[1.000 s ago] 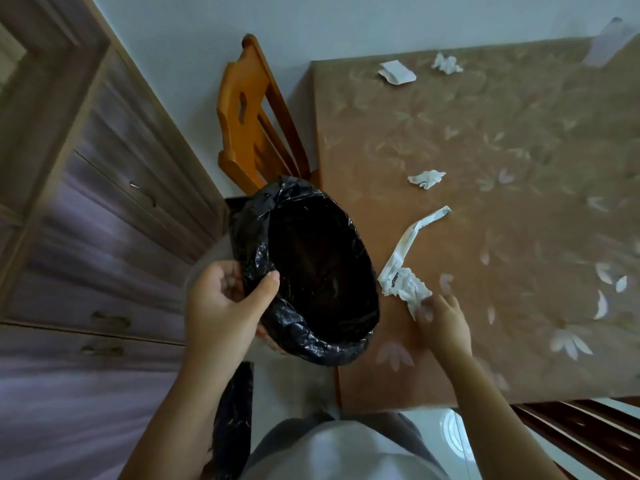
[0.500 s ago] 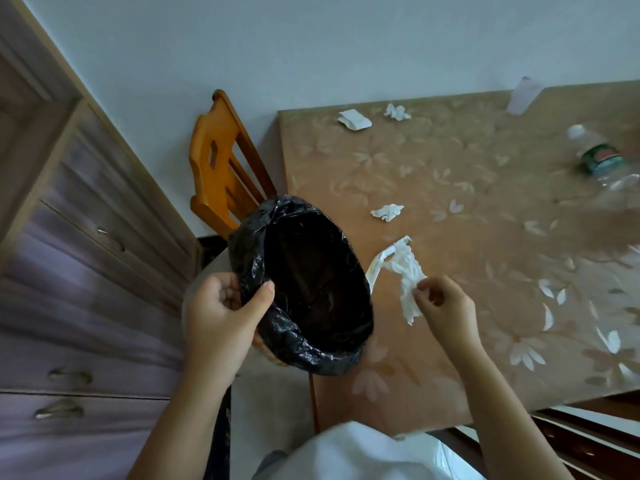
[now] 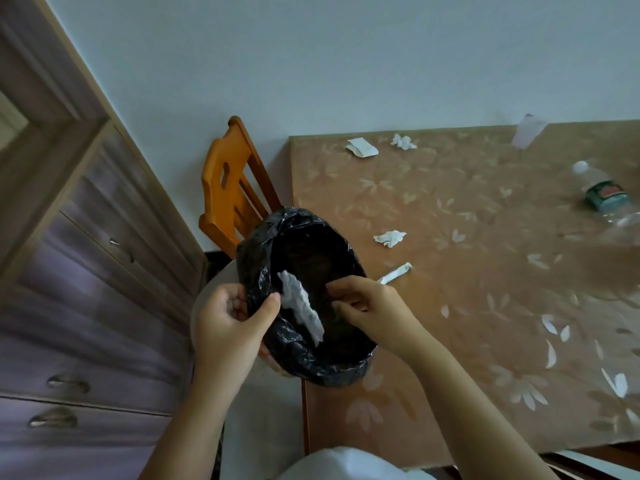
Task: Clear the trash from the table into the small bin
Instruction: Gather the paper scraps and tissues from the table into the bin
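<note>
A small bin [image 3: 266, 237] lined with a black bag is tilted at the table's left edge, and my left hand [image 3: 230, 323] grips its near-left rim. Over the bin's mouth hovers my right hand [image 3: 372, 306], its fingers loosely apart and holding nothing. A white crumpled tissue [image 3: 301, 306] is inside the bin, just left of those fingers and apart from them. On the table [image 3: 485, 289] lie a paper strip [image 3: 396, 273], a crumpled tissue [image 3: 389, 238], a folded paper [image 3: 362, 147], another wad [image 3: 403, 142] and a plastic bottle [image 3: 606, 195].
An orange wooden chair [image 3: 232, 188] stands against the wall behind the bin. A cabinet with drawers [image 3: 86, 289] fills the left side. A pale translucent piece [image 3: 528, 131] rests at the table's far edge by the wall.
My right hand lifted the tissue off the table, carried it left over the bin and let it go. The paper strip stayed on the table. The view tilted up.
</note>
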Motion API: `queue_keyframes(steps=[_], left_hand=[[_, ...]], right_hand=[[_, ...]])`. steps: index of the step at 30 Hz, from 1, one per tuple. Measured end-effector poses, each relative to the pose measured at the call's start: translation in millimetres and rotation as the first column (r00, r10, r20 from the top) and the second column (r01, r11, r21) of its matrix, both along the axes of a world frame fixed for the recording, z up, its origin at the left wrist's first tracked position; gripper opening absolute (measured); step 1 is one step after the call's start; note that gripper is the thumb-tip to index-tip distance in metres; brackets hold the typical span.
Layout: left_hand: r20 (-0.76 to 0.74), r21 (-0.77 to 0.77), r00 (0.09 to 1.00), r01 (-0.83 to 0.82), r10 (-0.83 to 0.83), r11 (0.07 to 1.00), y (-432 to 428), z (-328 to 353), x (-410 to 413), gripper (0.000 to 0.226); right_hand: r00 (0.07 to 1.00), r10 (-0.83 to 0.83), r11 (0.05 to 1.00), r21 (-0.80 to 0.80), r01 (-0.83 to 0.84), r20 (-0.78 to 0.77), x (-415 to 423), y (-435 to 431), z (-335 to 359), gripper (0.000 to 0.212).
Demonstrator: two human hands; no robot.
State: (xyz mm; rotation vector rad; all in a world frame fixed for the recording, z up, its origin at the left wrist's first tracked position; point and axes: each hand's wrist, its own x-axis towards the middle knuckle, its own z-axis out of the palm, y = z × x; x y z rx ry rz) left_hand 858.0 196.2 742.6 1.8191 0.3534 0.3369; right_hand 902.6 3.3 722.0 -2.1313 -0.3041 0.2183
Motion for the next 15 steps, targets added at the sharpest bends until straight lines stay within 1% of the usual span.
queue_keyframes(steps=[1,3,4,8,11,15], left_hand=[[0.002,0.002,1.000,-0.009,0.009,1.000,1,0,0,0.015],[0.000,0.012,1.000,-0.025,0.025,1.000,2,-1,0,0.015],[-0.005,0.018,0.999,-0.035,0.035,0.999,2,-2,0,0.016],[-0.047,0.010,0.994,-0.100,0.101,0.995,3,-6,-1,0.015],[-0.068,0.032,0.987,-0.141,0.142,0.990,1,-7,-1,0.016],[-0.080,0.058,0.981,-0.174,0.179,0.983,-1,-6,-3,0.016]], right_hand=[[0.999,-0.031,0.999,0.029,0.031,0.007,2,-4,-2,0.021],[0.989,-0.146,0.986,0.080,0.145,0.009,10,-17,-10,0.019],[0.978,-0.208,0.975,0.082,0.207,0.007,14,-25,-16,0.018],[0.915,-0.401,0.916,-0.024,0.401,-0.045,33,-56,-51,0.013],[0.874,-0.472,0.881,-0.075,0.466,-0.112,45,-68,-84,0.006],[0.813,-0.550,0.835,-0.098,0.541,-0.193,54,-64,-120,0.007]])
